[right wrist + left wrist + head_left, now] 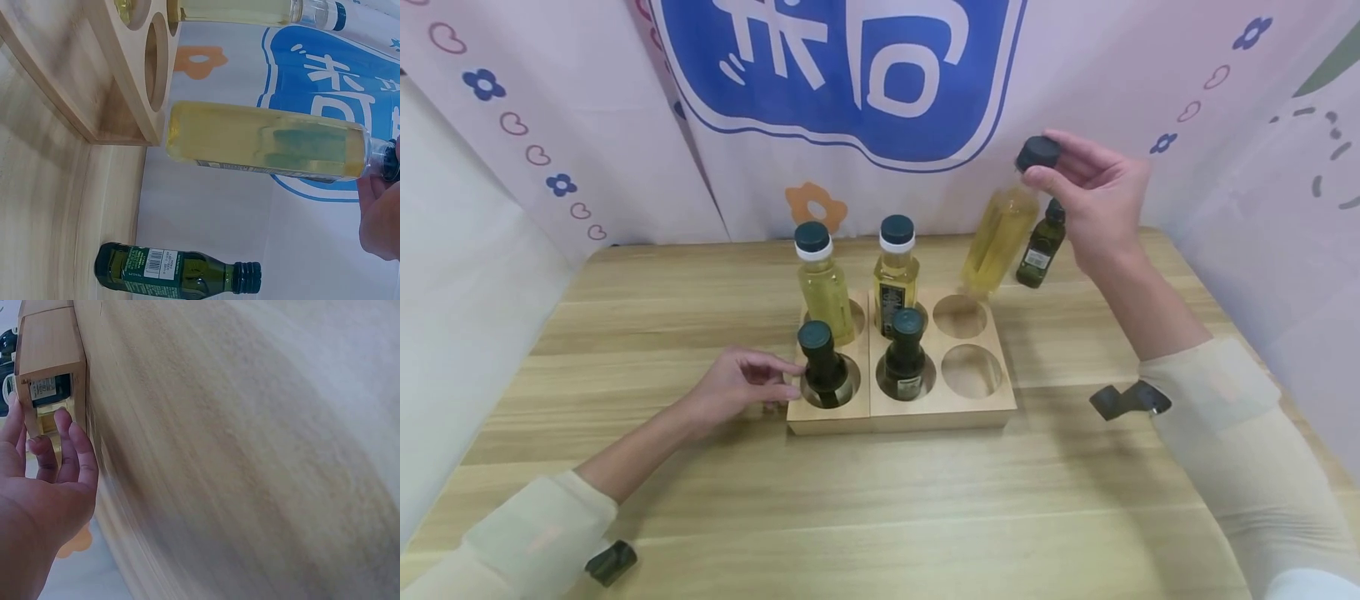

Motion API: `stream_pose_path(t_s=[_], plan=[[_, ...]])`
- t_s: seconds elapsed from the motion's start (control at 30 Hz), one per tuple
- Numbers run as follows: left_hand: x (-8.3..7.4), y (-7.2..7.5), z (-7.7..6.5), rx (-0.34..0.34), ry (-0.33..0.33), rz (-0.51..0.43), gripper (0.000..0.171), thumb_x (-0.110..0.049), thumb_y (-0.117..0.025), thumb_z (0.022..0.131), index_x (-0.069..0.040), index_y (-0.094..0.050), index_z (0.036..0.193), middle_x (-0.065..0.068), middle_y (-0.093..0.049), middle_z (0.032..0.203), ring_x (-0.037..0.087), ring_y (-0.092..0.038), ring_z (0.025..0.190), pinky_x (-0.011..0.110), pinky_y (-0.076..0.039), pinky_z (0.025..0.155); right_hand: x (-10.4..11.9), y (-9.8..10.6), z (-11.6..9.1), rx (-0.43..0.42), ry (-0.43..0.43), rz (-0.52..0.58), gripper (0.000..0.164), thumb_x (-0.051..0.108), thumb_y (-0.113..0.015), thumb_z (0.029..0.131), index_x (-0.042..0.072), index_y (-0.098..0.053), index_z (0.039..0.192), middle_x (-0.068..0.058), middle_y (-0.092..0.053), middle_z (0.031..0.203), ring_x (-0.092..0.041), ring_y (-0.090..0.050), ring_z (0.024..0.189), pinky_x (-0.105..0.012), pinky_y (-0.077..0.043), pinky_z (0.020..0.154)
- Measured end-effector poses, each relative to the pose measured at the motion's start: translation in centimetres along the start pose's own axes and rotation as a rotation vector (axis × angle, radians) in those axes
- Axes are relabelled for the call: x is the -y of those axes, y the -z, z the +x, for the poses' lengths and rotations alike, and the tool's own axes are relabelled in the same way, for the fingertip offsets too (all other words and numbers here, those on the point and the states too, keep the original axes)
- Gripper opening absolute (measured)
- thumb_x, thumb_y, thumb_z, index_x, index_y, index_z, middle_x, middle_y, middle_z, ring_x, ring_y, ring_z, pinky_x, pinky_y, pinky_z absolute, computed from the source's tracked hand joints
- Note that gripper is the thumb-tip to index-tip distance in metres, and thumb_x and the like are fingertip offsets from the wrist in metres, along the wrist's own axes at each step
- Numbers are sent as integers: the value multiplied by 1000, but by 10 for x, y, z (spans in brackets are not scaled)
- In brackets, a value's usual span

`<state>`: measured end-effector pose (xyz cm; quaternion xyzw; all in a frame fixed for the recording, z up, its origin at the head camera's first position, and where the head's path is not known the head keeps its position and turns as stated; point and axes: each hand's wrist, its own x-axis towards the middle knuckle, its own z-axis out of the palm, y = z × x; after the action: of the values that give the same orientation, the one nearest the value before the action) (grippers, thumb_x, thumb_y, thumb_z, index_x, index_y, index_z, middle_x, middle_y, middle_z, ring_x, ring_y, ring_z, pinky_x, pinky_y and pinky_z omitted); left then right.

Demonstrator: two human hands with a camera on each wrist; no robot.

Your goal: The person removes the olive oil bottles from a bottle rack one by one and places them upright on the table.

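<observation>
My right hand (1101, 196) pinches the dark cap of a clear bottle of yellow oil (1002, 233). That bottle hangs tilted, its base just above the back right hole of a wooden bottle rack (940, 421); in the right wrist view the oil bottle (269, 140) is apart from the rack (128, 119). My left hand (733, 392) grips the rack's left end, fingers curled at its open side in the left wrist view. Two yellow oil bottles (826, 296) (895, 271) stand in the back holes, and two small dark bottles (825, 367) (906, 362) in the front ones.
A small dark green bottle (1041, 250) with a white label stands on the wooden table (700, 508), behind and right of the rack. Beyond the table's back edge hangs a printed cloth (745, 183) with a blue sign. The rack's two right holes hold no bottle.
</observation>
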<state>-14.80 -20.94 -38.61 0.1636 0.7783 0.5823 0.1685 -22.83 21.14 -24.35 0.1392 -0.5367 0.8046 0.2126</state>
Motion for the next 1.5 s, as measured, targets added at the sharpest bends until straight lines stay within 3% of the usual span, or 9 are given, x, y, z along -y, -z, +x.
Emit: stream_pose_path(t_s=[0.73, 1.23, 1.5], plan=[[0, -1, 0, 5, -14, 10, 23, -5, -82, 88, -7, -79, 110, 5, -70, 76, 15, -62, 67, 25, -52, 57, -17, 5, 12, -97, -57, -43, 36, -21, -80, 76, -5, -76, 109, -16, -78, 104, -20, -77, 92, -30, -59, 90], [-1, -2, 3, 11, -18, 20, 29, -3, -81, 88, 6, -74, 114, 5, -70, 76, 15, -62, 66, 25, -52, 57, -31, 5, 13, -122, -106, -79, 40, -17, -84, 73, -6, -75, 111, -18, -76, 107, -20, -78, 93, -30, -59, 90], [-2, -1, 2, 3, 6, 25, 28, -4, -82, 88, 3, -75, 114, 4, -70, 76, 14, -60, 66, 25, -52, 57, -37, 5, 16, -138, -139, -105, 45, -18, -84, 74, -8, -71, 116, -21, -73, 112, -19, -77, 94, -30, -59, 90]])
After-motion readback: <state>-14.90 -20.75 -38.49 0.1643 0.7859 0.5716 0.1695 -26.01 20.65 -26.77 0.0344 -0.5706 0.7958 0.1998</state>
